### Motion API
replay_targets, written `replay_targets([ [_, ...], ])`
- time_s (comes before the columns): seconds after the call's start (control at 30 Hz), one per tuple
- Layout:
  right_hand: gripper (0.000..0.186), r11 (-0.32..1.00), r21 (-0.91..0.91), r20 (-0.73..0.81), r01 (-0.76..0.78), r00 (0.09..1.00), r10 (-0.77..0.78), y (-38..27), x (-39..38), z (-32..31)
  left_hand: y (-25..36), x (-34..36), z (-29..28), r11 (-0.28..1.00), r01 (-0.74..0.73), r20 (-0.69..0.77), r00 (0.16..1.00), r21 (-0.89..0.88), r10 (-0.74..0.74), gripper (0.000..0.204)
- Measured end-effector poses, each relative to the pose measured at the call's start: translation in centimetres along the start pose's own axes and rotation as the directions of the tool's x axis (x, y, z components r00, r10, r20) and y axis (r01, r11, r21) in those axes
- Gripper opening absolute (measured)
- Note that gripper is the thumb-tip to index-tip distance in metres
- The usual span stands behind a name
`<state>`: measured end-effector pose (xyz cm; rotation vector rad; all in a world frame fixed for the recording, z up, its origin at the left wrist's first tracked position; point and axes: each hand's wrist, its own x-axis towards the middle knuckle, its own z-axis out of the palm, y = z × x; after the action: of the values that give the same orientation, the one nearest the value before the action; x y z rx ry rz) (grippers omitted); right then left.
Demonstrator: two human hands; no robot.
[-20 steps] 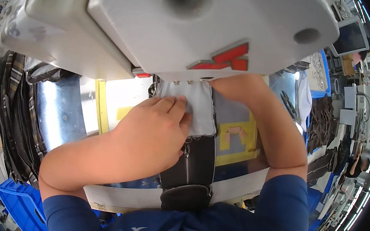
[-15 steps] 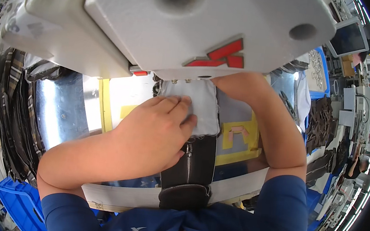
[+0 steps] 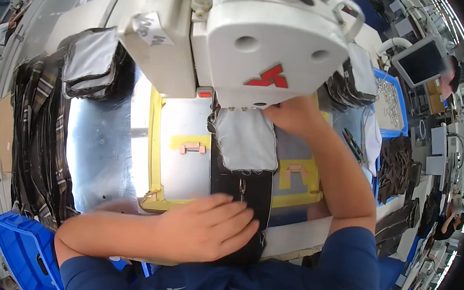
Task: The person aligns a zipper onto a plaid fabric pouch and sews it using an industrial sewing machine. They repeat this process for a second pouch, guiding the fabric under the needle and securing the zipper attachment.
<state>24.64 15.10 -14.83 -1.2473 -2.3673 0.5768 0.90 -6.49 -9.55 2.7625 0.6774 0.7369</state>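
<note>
My right hand [image 3: 291, 113] reaches beside the sewing machine head [image 3: 265, 63], at the top right of a light grey fabric patch [image 3: 245, 141]; its fingertips are hidden. The patch lies on a long black fabric piece with a metal zipper [image 3: 242, 187], part of which runs under the machine. My left hand [image 3: 216, 229] is lower down over the black piece, fingers extended and slightly bent, blurred, with nothing visible held in them. Yellow-taped templates with small tan blocks [image 3: 191, 147] flank the work.
Stacked fabric pieces [image 3: 89, 63] and dark plaid cloth [image 3: 38, 140] lie left, above a blue crate [image 3: 25, 256]. At right are a tray of metal parts [image 3: 403, 127], scissors [image 3: 352, 144], brown scraps [image 3: 395, 169] and a monitor [image 3: 419, 60]. Co-workers [image 3: 449, 224] appear at both far sides.
My left hand has left the grey patch and moved down over the black piece. My right hand stays beside the machine. The view has shifted, showing more of the machine and the stacks behind it.
</note>
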Motion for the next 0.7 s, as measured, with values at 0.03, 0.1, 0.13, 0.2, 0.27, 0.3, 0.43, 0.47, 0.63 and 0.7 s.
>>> replay_targets([
  [0.03,0.023,1.000,0.005,0.006,-0.020,1.000,0.020,0.3,-0.1,0.1,0.8,-0.9,-0.2,1.000,-0.030,0.018,0.999,0.011,0.029,0.042],
  [0.1,0.024,0.992,0.069,0.036,-0.103,0.994,0.101,0.0,-0.2,0.1,2.9,-4.5,0.7,0.999,-0.014,0.017,1.000,0.041,0.013,0.042],
  [0.13,0.027,0.995,-0.016,0.103,-0.098,0.990,0.099,-0.8,0.1,-0.2,4.2,-6.2,1.3,0.998,-0.006,0.013,1.000,0.058,0.005,0.043],
  [0.2,0.028,0.995,-0.026,0.108,-0.101,0.989,0.103,-0.4,-0.2,-0.1,6.1,-8.3,2.3,0.994,0.013,0.096,0.995,0.109,-0.024,0.042],
  [0.27,0.031,0.991,-0.064,0.114,-0.118,0.986,0.125,0.1,-1.4,-0.9,7.3,-9.2,3.1,0.986,-0.007,0.164,0.986,0.164,-0.021,0.042],
  [0.3,0.033,0.990,-0.084,0.134,-0.113,0.983,0.123,-0.2,-2.0,-1.4,8.3,-9.0,3.4,0.979,-0.009,0.192,0.981,0.203,-0.031,0.042],
  [0.43,0.051,0.995,-0.095,0.144,-0.013,0.989,0.027,-3.6,-7.9,-4.9,10.4,-8.7,7.4,0.949,-0.034,0.117,0.993,0.313,-0.003,0.040],
  [0.47,0.056,0.996,-0.048,0.181,0.073,0.981,-0.064,-4.1,-9.6,-5.1,10.6,-8.3,7.9,0.942,-0.032,0.080,0.997,0.333,0.005,0.037],
  [0.63,0.033,0.961,-0.220,0.136,0.168,0.981,-0.141,-2.3,-14.4,-3.0,10.6,-6.0,6.8,0.989,-0.099,0.105,0.991,0.114,0.087,0.038],
  [0.7,0.028,0.948,-0.312,0.042,0.058,0.998,-0.047,-2.7,-15.4,-4.8,10.3,-6.7,5.2,0.997,-0.072,0.201,0.977,-0.006,0.072,0.057],
])
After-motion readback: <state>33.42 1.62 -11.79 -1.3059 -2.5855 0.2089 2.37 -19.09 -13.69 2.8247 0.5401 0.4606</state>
